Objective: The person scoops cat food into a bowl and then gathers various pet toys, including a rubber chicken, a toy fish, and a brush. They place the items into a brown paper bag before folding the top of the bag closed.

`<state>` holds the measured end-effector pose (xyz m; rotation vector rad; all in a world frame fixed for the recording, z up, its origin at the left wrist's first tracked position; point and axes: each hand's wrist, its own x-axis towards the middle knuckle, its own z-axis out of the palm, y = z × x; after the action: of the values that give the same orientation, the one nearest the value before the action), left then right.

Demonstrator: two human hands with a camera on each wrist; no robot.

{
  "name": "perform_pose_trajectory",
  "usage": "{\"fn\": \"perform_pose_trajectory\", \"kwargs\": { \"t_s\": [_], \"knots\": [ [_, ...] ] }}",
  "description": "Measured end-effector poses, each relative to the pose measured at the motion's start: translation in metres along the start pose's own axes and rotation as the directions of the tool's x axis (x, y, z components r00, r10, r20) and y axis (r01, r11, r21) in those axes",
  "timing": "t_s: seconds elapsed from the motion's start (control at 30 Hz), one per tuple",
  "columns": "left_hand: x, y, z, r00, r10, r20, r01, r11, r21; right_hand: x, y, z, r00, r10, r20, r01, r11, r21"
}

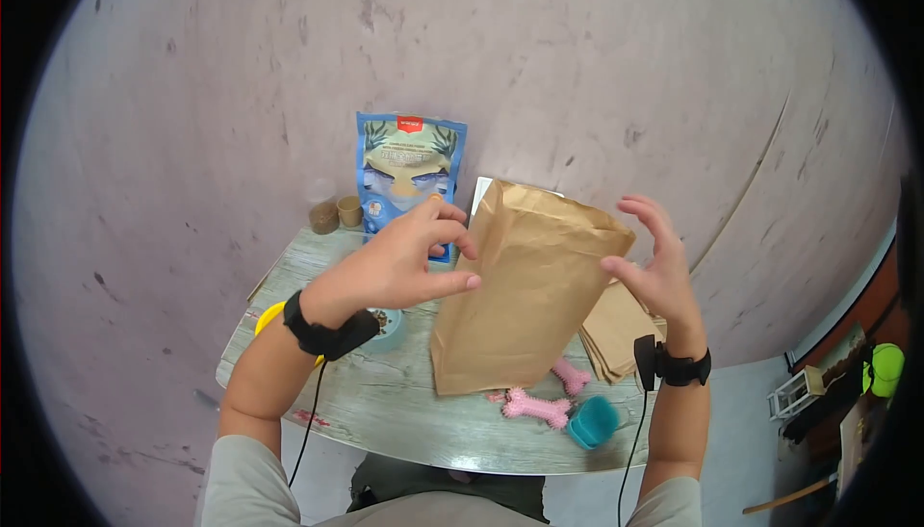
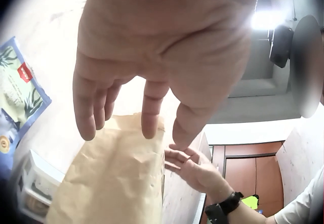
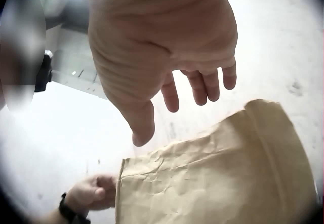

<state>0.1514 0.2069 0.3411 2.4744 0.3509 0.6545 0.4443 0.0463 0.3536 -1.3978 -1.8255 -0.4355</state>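
Observation:
A tall brown paper bag stands upright on the table, its top edge creased and uneven. My left hand is at its upper left side, thumb and fingers spread apart and loosely bent. On the other side my right hand is held beside the top right corner, thumb tip close to the paper. In the left wrist view the fingers hang over the top of the bag with nothing between them. The right wrist view shows the right hand above the bag's rim, holding nothing.
Behind stand a blue pouch, a jar and a small brown cup. Flat paper bags lie right. Pink bone-shaped toys and a teal cup are in front; a light blue bowl with brown bits sits left.

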Motion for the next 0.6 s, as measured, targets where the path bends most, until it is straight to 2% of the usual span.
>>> {"fn": "perform_pose_trajectory", "kwargs": {
  "t_s": [0.03,0.07,0.1,0.13,0.17,0.2,0.23,0.27,0.3,0.37,0.43,0.47,0.57,0.6],
  "knots": [
    [-0.004,-0.004,0.009,0.998,-0.013,-0.066,0.007,0.996,-0.088,-0.012,0.02,0.002,0.978,0.209,0.0,-0.203,0.947,0.248],
    [-0.007,-0.007,0.018,0.992,-0.029,-0.125,0.007,0.985,-0.17,-0.023,0.035,0.01,0.913,0.406,0.044,-0.376,0.794,0.478],
    [-0.009,-0.009,0.027,0.988,-0.002,-0.155,-0.018,0.992,-0.127,-0.034,0.045,0.02,0.912,0.409,0.036,-0.376,0.796,0.474],
    [-0.009,-0.012,0.038,0.988,0.009,-0.155,-0.029,0.992,-0.127,-0.043,0.054,0.03,0.885,0.465,-0.03,-0.375,0.75,0.545],
    [-0.006,-0.014,0.05,0.977,0.019,-0.213,-0.04,0.995,-0.097,-0.049,0.061,0.035,0.849,0.52,-0.091,-0.363,0.701,0.614],
    [-0.004,-0.017,0.061,0.963,0.026,-0.27,-0.046,0.997,-0.069,-0.052,0.062,0.035,0.849,0.519,-0.096,-0.362,0.705,0.61],
    [0.0,-0.02,0.07,0.956,0.041,-0.291,-0.042,0.999,0.002,-0.054,0.063,0.035,0.826,0.558,-0.076,-0.358,0.624,0.695],
    [0.005,-0.02,0.077,0.955,0.042,-0.294,-0.045,0.999,-0.001,-0.055,0.064,0.035,0.804,0.593,-0.05,-0.346,0.534,0.771],
    [0.01,-0.019,0.082,0.94,0.05,-0.336,-0.051,0.999,0.008,-0.055,0.064,0.038,0.805,0.592,-0.05,-0.346,0.536,0.77],
    [0.021,-0.016,0.09,0.925,0.063,-0.376,-0.06,0.998,0.02,-0.054,0.062,0.046,0.865,0.5,-0.052,-0.362,0.691,0.625],
    [0.034,-0.013,0.094,0.888,0.036,-0.459,-0.022,0.999,0.036,-0.047,0.043,0.046,0.873,0.484,-0.053,-0.373,0.736,0.565],
    [0.038,-0.009,0.096,0.888,0.039,-0.457,-0.024,0.999,0.038,-0.045,0.034,0.045,0.881,0.47,-0.048,-0.385,0.773,0.504],
    [0.045,0.0,0.101,0.891,0.04,-0.453,-0.043,0.999,0.004,-0.04,0.018,0.042,0.908,0.415,-0.055,-0.337,0.803,0.492],
    [0.047,-0.001,0.105,0.913,0.023,-0.408,-0.032,0.999,-0.015,-0.042,0.016,0.043,0.92,0.389,-0.056,-0.316,0.815,0.485]
  ]
}}
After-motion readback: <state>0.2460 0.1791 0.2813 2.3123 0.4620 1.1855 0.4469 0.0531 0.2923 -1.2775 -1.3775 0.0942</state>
